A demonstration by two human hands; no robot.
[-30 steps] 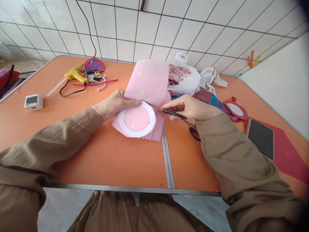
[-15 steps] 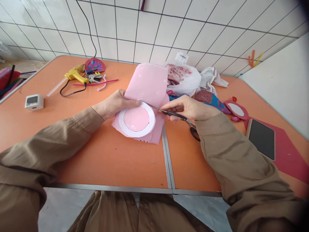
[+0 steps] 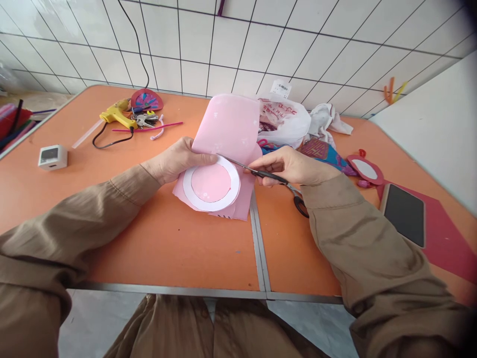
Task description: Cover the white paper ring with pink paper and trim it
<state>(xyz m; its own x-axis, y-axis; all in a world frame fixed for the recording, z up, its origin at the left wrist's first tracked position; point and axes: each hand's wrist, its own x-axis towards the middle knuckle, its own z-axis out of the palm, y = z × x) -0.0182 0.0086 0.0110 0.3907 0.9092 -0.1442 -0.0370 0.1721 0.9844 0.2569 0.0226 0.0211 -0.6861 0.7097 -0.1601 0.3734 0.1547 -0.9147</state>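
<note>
1. The left hand (image 3: pixel 175 160) pinches a sheet of pink paper (image 3: pixel 227 127) together with a white paper ring (image 3: pixel 211 183). The thumb lies on the ring's upper left edge and the other fingers are hidden behind the sheet.
2. The right hand (image 3: pixel 294 166) is closed around a pair of scissors (image 3: pixel 272 178). The blades point left and meet the pink paper at the ring's upper right edge; the dark handles stick out below the wrist.
3. The ring lies flat against the lower part of the pink paper, with pink showing through its middle. The upper part of the sheet stands up and curls back toward the wall. The paper is held just above the orange table (image 3: pixel 167 243), near the metal seam between its two halves.
4. Just behind the paper sit a white plastic bag (image 3: pixel 283 122) with red print and a crumpled white cloth (image 3: pixel 326 119).
5. To the right lie a small round mirror (image 3: pixel 364 169) in a pink frame, and a phone (image 3: pixel 404 214) resting on a red sheet (image 3: pixel 447 238).
6. At far left are a yellow glue gun (image 3: pixel 115 114), a bunch of keys (image 3: pixel 143 119), a pink pipe cleaner (image 3: pixel 149 129) and a small white cube (image 3: pixel 52 157).
</note>
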